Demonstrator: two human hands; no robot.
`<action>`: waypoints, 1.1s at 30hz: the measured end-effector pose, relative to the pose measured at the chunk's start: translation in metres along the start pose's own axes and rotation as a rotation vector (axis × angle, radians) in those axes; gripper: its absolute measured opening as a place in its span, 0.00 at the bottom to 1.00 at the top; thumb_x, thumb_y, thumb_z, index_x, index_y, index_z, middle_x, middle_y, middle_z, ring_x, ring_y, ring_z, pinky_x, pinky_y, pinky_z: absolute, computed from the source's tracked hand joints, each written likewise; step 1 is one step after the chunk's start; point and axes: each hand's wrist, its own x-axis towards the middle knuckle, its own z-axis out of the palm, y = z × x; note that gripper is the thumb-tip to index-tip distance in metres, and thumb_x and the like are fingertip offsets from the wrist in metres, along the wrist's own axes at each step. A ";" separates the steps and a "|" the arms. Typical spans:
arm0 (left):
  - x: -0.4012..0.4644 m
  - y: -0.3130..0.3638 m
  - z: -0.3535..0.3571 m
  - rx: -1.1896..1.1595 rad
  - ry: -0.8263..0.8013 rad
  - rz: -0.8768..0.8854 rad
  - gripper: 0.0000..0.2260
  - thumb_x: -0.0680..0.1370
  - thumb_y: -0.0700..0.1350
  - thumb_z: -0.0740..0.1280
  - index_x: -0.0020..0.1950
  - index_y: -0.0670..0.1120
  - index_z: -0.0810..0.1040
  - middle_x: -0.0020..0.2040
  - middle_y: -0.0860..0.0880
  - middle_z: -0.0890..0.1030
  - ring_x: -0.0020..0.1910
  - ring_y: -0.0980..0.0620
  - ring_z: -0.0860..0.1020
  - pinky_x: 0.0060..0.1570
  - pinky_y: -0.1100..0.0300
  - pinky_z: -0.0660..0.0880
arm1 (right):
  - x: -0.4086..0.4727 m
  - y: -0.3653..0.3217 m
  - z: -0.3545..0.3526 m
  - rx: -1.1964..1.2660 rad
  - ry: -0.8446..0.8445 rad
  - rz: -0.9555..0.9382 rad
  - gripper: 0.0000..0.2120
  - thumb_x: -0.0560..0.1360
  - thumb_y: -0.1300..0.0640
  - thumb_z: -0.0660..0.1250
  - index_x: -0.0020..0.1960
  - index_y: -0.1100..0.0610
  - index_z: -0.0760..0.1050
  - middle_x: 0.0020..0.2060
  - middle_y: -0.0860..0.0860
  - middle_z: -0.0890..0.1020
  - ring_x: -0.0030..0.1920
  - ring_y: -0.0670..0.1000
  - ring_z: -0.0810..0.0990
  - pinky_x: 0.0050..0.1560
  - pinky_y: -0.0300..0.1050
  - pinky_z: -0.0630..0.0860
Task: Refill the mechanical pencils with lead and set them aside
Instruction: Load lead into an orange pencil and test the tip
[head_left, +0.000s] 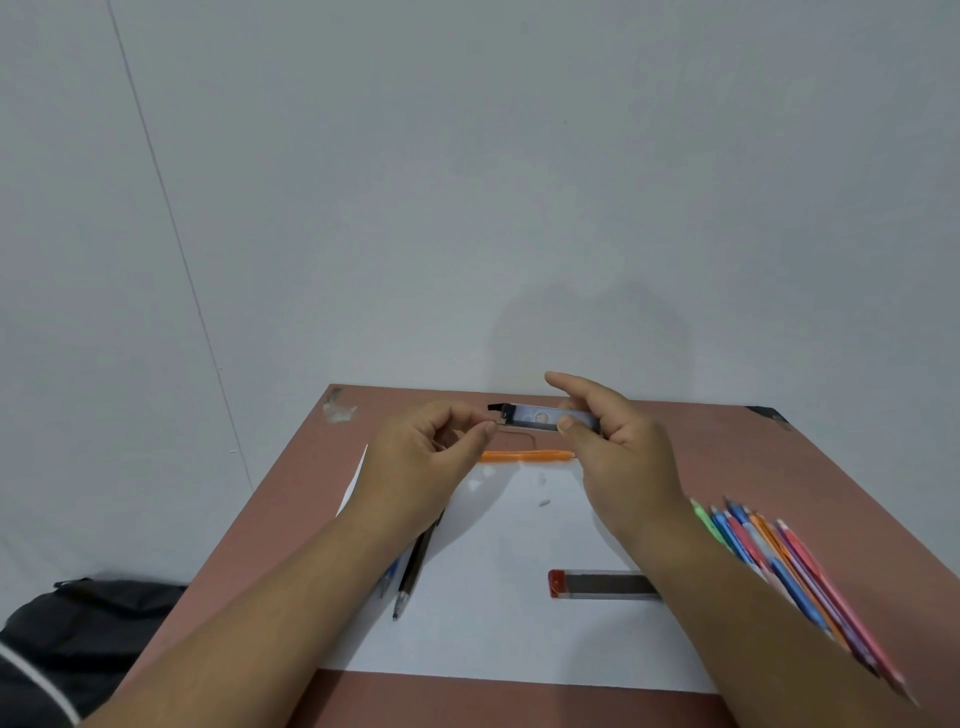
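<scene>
the right hand (605, 441) pinched the light lead case (550, 419); left fingers (480, 430) pinched near its cap, where brittle lead would need gentle handling.

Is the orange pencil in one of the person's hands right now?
No: the orange pencil lies on the table beyond the hands, while the right hand holds a clear lead case.

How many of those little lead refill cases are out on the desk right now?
2. A clear lead case with a black cap is held above the desk by the right hand; a clear lead case with a red cap lies on the white paper, partly under the right forearm.
</scene>
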 end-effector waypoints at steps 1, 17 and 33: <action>0.000 0.000 0.000 0.002 -0.004 0.001 0.03 0.77 0.47 0.73 0.44 0.54 0.85 0.31 0.55 0.79 0.30 0.61 0.72 0.33 0.68 0.71 | 0.000 0.000 0.000 -0.001 -0.002 -0.002 0.20 0.81 0.63 0.65 0.65 0.41 0.80 0.45 0.38 0.82 0.38 0.61 0.74 0.38 0.36 0.77; -0.001 0.003 0.001 -0.046 -0.060 -0.024 0.04 0.79 0.47 0.70 0.47 0.54 0.84 0.35 0.59 0.78 0.35 0.61 0.73 0.38 0.69 0.72 | 0.001 0.001 -0.003 0.013 0.003 -0.010 0.21 0.81 0.65 0.66 0.64 0.42 0.80 0.45 0.42 0.81 0.37 0.50 0.75 0.39 0.34 0.76; -0.002 0.004 0.001 -0.062 -0.043 -0.027 0.05 0.78 0.47 0.72 0.43 0.55 0.84 0.32 0.58 0.75 0.32 0.59 0.71 0.35 0.67 0.70 | -0.001 -0.002 -0.003 0.028 -0.018 -0.020 0.20 0.81 0.64 0.66 0.64 0.42 0.80 0.44 0.42 0.81 0.40 0.58 0.76 0.39 0.35 0.76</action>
